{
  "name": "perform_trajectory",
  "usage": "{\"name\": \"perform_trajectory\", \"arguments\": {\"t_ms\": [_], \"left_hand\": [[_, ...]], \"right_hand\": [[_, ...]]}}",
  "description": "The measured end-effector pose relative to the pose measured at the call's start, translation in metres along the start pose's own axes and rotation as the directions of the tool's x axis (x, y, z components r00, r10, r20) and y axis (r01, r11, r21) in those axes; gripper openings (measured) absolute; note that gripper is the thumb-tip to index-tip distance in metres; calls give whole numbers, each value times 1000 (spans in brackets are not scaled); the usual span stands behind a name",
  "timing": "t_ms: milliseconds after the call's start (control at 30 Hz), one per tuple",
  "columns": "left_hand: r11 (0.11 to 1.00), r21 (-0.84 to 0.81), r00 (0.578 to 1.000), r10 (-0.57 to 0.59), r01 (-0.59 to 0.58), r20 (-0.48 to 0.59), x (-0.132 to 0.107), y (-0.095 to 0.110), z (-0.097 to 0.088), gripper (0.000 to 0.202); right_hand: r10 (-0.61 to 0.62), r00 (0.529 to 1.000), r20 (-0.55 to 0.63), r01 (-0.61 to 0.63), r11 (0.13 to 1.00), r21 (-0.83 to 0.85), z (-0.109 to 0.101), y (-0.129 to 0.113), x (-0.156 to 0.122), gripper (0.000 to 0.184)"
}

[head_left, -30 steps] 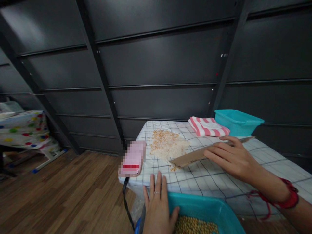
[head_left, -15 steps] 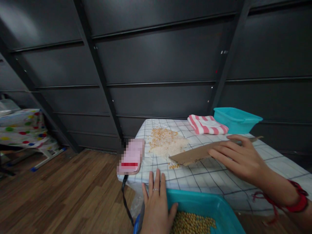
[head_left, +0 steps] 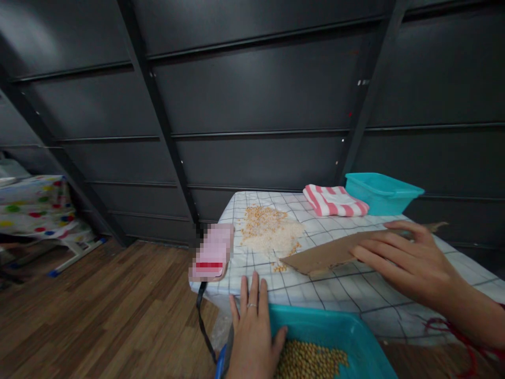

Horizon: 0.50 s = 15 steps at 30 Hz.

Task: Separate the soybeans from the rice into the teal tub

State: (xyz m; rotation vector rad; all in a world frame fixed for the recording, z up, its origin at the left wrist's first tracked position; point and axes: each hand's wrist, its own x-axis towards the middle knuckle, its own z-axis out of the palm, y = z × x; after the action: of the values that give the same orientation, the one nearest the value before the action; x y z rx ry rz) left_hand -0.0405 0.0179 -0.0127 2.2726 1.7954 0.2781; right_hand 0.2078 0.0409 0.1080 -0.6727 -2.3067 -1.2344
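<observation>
My right hand (head_left: 414, 258) grips a long, torn strip of brown cardboard (head_left: 327, 253), its pointed end low over the checked cloth. Just left of that tip lies a small cluster of corn kernels (head_left: 279, 268). Behind them is a spread pile of white rice (head_left: 272, 239) mixed with yellow corn kernels (head_left: 256, 215). My left hand (head_left: 252, 326) rests with fingers stretched and spread across the left rim of a teal basin (head_left: 315, 314), thumb on the inner side. Soybean-like tan beans (head_left: 311, 359) fill the visible bottom of that basin.
The table (head_left: 284, 198) has a white checked cloth. A pink phone-like item (head_left: 213, 250), partly pixelated, lies at its left edge with a black strap (head_left: 201, 316). A striped towel (head_left: 335, 201) and another teal basin (head_left: 382, 195) stand at the back right, before a dark panel wall (head_left: 256, 95).
My right hand has moved a little to the right with the cardboard, drawing its tip away from the rice pile. The left hand stays in place on the basin.
</observation>
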Motion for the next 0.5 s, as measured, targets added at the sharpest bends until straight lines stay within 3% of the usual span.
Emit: {"name": "perform_trajectory", "arguments": {"t_ms": [233,500], "left_hand": [[1000,3,999,27,-27,-39,1,-4,5,70],[999,-6,998,36,-36,-56,0,-5,6,70]], "right_hand": [[13,1000,-6,-13,1000,9,9,-7,13,20],[26,998,50,-28,999,37,-7,-5,1,23]]}}
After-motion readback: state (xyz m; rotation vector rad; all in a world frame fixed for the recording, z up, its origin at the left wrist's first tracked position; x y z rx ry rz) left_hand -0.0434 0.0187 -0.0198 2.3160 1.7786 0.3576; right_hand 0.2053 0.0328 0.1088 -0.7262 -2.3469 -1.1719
